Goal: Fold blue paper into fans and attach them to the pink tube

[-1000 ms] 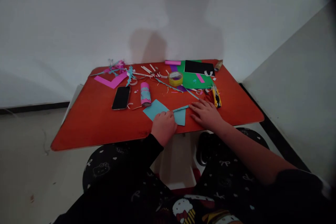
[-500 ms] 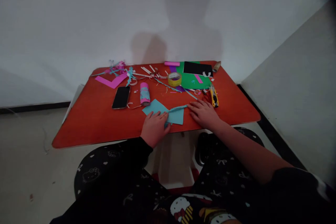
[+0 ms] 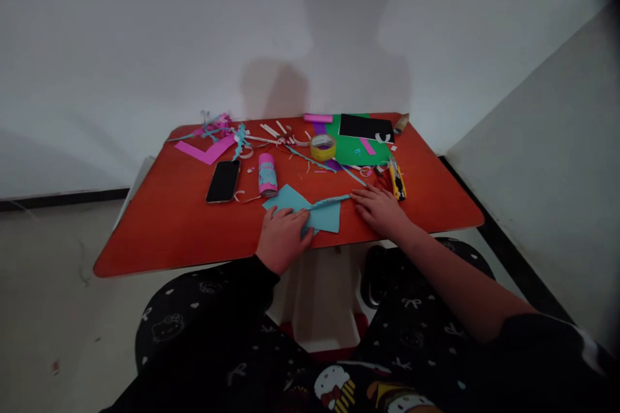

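- the left hand (image 3: 283, 242) is lying flat and palm-down, fingers loosely spread and not gripping, pressing on the near left part of a light-blue paper sheet (image 3: 327, 218).
- the right hand (image 3: 380, 208) is resting flat and palm-down on the red-orange table (image 3: 145, 239), just right of the sheet, its fingers open and reaching left.
- a narrow blue paper strip (image 3: 332, 201) is lying across the far edge of the sheet, its left end near the left hand's fingers and its right end touching or just beside the right hand; i cannot tell whether that hand is pinching it.
- the sheet is sitting near the table's near edge, roughly midway between left and right, with its far left corner pointing toward a pink-and-blue paper-wrapped tube (image 3: 268, 174).
- a black smartphone (image 3: 223, 181) is lying left of the tube.
- a yellow roll of tape (image 3: 323, 147) is sitting farther back, beside a green card (image 3: 356, 151) that is partly covered by a black card (image 3: 365, 127).
- a yellow utility knife (image 3: 397, 179) is lying right of the right hand, near the green card.
- a magenta l-shaped paper piece (image 3: 206, 151) and jagged blue paper scraps (image 3: 238, 142) are lying at the far left.
- white paper curls (image 3: 268, 132) are scattering along the far edge.
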### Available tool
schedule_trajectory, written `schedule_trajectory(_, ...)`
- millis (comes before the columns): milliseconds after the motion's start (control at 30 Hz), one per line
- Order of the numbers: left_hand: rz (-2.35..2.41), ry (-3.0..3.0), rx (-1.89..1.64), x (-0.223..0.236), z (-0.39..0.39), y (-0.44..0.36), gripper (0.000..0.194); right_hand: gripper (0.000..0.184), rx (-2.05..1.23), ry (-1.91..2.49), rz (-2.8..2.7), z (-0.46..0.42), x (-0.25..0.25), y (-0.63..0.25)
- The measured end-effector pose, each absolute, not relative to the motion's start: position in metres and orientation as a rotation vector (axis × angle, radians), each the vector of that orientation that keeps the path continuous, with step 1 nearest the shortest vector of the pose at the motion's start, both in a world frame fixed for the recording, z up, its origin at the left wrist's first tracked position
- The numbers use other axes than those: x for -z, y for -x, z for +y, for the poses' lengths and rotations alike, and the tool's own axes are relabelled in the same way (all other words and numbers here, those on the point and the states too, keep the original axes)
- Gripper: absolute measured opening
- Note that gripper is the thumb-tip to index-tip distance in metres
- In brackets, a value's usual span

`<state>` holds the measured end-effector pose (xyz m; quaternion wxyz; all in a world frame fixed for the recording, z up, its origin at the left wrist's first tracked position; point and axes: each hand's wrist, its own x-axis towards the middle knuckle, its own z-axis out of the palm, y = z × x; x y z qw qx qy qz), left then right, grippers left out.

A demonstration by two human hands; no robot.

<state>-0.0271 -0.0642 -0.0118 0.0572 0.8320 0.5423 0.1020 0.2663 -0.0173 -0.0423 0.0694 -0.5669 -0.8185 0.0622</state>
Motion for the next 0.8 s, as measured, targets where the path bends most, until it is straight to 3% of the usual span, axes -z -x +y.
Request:
schedule_trajectory(267, 1.625, -2.494, -0.388, 0.014, -0.037, 0.029, 0.021, 0.051, -0.215, 1.605, -2.245, -0.004, 0.039, -0.266)
schedule_trajectory(400, 1.653, -2.442, -0.445, 0.018, -0.021, 0.023, 0.027, 0.052, -0.314, 1.436, -2.276, 0.006, 0.043, -0.256)
schedule_trajectory(600, 1.649, -2.453, -0.364, 0.021, -0.01, 0.011, 0.018, 0.044, -0.301, 1.398, -2.319, 0.014, 0.047, -0.242)
schedule_trajectory(800, 1.48, -2.424, -0.54, 0.011, -0.01, 0.016, 0.016, 0.04, -0.618, 1.19, -2.287, 0.012, 0.027, -0.248)
